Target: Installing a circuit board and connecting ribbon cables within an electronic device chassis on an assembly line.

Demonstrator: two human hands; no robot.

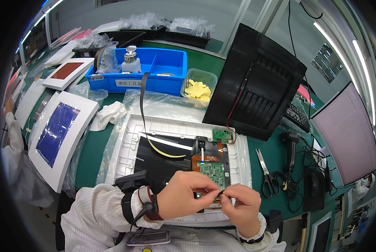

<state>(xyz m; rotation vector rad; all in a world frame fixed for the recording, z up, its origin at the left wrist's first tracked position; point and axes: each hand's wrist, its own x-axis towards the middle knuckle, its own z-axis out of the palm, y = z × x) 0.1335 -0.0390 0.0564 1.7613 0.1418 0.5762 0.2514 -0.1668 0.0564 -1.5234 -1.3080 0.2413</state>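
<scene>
My left hand (187, 194) and my right hand (241, 206) meet over the lower part of an opened display unit. Thumb and forefinger of each are closed in a pinch around a small dark piece (221, 192), too small to name. Below them lies a green circuit board (213, 170) with orange flat cables (196, 163) beside it. The unit's white plastic frame (120, 153) holds a black panel (154, 161). A smaller green board (222, 135) sits at its upper right corner. One long dark strip of tape (143, 98) with a yellowish side curls up from the panel.
Behind the frame stand a blue divided bin (160, 80) with a pump bottle (131, 63) and a clear tub of yellow pieces (198, 89). A large black cover (255, 80) leans at right. Scissors (267, 174), a scanner (289, 151), a mouse (314, 182) and a monitor (347, 134) lie beyond. Framed panels (62, 134) stand left.
</scene>
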